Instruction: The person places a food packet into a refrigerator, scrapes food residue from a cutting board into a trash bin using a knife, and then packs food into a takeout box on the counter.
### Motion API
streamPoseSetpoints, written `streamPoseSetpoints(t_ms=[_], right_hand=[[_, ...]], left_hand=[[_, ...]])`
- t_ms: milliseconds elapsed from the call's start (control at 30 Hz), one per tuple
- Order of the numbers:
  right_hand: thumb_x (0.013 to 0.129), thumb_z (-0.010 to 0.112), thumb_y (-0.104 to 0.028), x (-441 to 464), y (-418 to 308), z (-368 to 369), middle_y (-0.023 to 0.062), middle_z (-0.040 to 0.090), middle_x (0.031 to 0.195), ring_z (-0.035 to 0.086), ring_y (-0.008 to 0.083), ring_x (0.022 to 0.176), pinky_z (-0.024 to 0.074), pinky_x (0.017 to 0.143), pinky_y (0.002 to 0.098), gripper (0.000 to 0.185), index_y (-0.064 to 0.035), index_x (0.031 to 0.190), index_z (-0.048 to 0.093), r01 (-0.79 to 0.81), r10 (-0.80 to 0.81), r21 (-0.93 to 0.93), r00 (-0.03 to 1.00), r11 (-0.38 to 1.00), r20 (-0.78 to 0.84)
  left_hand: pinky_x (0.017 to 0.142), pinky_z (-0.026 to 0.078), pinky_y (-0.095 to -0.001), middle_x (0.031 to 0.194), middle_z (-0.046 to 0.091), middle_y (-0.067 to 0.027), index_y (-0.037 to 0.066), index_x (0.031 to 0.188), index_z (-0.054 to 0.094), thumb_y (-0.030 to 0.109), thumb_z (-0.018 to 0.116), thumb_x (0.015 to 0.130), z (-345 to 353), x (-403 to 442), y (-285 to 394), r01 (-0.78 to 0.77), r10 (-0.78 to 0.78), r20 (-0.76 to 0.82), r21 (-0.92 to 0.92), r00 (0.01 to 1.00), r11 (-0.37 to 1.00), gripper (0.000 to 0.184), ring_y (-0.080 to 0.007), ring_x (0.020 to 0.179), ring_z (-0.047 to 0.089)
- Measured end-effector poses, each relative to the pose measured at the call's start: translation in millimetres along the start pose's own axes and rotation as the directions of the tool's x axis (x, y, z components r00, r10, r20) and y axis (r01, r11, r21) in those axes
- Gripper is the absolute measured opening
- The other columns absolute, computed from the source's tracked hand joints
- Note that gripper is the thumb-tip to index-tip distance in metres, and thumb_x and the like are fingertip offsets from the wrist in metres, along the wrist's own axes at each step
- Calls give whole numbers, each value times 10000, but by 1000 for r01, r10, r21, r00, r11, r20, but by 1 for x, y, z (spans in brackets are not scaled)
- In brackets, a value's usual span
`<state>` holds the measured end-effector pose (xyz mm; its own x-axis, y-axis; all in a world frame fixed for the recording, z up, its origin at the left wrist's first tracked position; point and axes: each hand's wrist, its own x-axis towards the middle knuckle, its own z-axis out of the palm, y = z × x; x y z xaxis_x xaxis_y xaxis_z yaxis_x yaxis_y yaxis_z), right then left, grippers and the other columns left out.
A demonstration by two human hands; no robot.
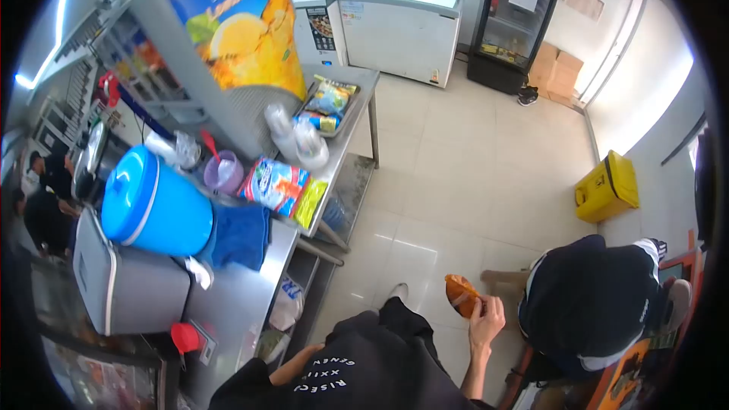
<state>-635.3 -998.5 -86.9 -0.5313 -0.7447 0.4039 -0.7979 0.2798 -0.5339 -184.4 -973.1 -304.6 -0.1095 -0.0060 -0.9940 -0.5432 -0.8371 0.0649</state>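
Observation:
In the head view, my right hand (pixel 487 322) is out to the right of my body, its fingers pinched on a small shiny orange-brown packet (pixel 461 296). The packet hangs off the fingertips over the tiled floor; its print is too blurred to read. Of my left arm only a strip of forearm (pixel 298 365) shows by my black shirt (pixel 357 368). The left fingers are hidden by the shirt.
Left is a steel counter (pixel 228 317) with a blue drink cooler (pixel 163 201), a Nestea pouch (pixel 275 184) and plastic cups (pixel 310 144). A chest freezer (pixel 402 34) and display fridge (pixel 512 23) stand behind. Right are a yellow bin (pixel 607 188) and dark jacket (pixel 592 300).

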Motion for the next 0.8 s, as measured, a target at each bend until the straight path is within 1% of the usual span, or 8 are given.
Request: streamPoseSetpoints(t_ms=[67,167,367,467,600,667,767,800], right_hand=[[747,616,-36,60,-6,14,92,527,686,531,264,637,421,543,355,46,-33,754,571,7,-9,33,999,999,48],[742,624,-30,140,3,49,91,525,674,531,252,627,417,533,350,50,-37,758,577,118,-119,114,993,986,5],[730,634,-22,295,18,114,86,532,667,529,257,611,415,536,345,63,-41,751,578,29,-18,264,999,964,-44],[726,638,-25,367,34,149,84,545,678,536,264,618,416,542,350,68,-41,741,573,136,-129,145,990,980,-60],[731,637,-41,453,58,183,87,552,686,543,267,630,416,546,358,69,-48,741,569,30,-27,110,999,993,-24],[735,635,-49,497,79,194,90,552,688,543,269,635,418,551,362,68,-53,751,569,-19,23,79,999,997,-49],[747,621,-59,546,102,202,90,553,690,549,273,628,425,547,365,62,-58,759,561,-168,168,-1,982,986,-89],[750,619,-65,557,109,207,89,554,692,551,276,626,427,543,367,63,-59,759,557,-219,217,-17,972,975,-95]], left_hand=[[941,340,-517,1228,515,-145,74,1226,481,759,314,719,5,-12,57,-25,25,-14,-6,1000,1000,869,-333,1149,458],[945,327,-530,1246,500,-140,80,1252,453,776,279,714,15,-19,141,-44,44,-27,6,999,999,896,-337,1166,439],[953,303,-556,1283,471,-130,92,1305,397,808,209,705,22,-15,328,-84,87,-47,66,995,994,953,-344,1200,401],[957,291,-569,1301,456,-125,98,1332,369,824,174,701,17,-16,431,-96,103,-60,121,993,988,982,-348,1217,382],[980,268,-564,1347,410,-123,93,1363,330,846,115,690,-9,-29,582,-66,83,-71,211,994,975,1033,-355,1258,331],[1011,244,-520,1367,374,-146,54,1356,327,842,89,692,-30,-34,661,-144,116,115,278,987,950,1057,-364,1271,306],[1033,231,-461,1349,379,-199,4,1330,353,823,95,716,-47,-6,766,-127,31,196,501,980,856,1056,-365,1252,334],[1020,260,-458,1343,385,-203,1,1326,360,817,114,724,-59,27,801,-174,6,285,567,958,805,1044,-367,1241,350]])
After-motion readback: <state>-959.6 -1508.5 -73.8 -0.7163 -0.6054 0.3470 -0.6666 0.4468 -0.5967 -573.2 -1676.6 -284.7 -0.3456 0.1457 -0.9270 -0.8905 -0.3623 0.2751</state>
